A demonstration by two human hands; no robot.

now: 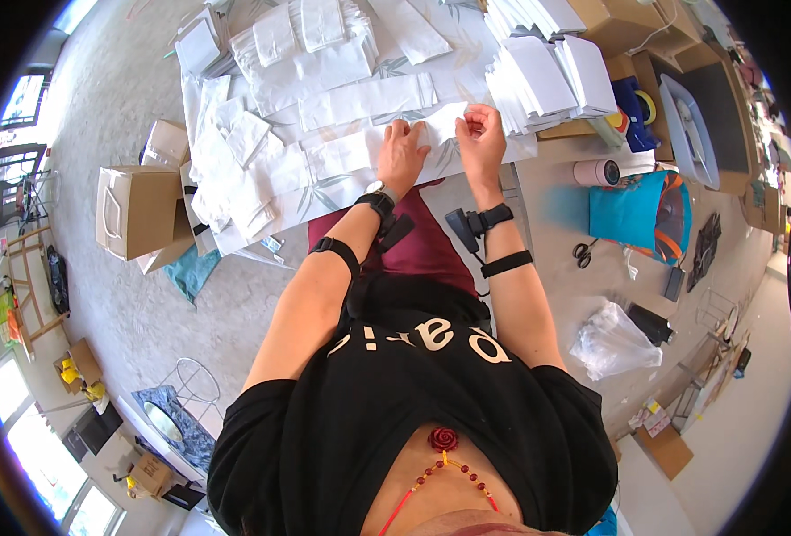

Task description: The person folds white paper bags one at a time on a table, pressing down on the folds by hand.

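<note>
Red rose pendant (443,439) and beads hang closest, over the open neck of a black T-shirt (431,397), whose chest carries pale lettering (433,333) turned upside down, partly lost in folds. Beyond it, dark red trousers (418,246) reach up to the near edge of the table (315,198), which has a pale leaf-printed cover. Just inside that edge lies a white strip (443,122), extending between and past both hands near the table's right end. The left hand (402,154), a watch on its wrist, rests over the strip with bent fingers turned down; whether they grip it or only press, I cannot tell. The right hand (482,141) has thumb and forefinger brought together on the strip's right end. A narrow band of leaf print shows between strip and edge, so sideways room runs mostly left, up to a loose white heap (235,170) at the table's left side. Tall stacks of white sheets (538,76) stand just beyond the right hand, crowding that corner. Outside the edges, grey concrete floor (119,80) spreads on both sides: at left a cardboard box (137,214) stands near the table; at right are a pink tumbler (597,172), a teal bag (623,214), black scissors (583,255) and, farther back, a crumpled clear plastic bag (617,344).
</note>
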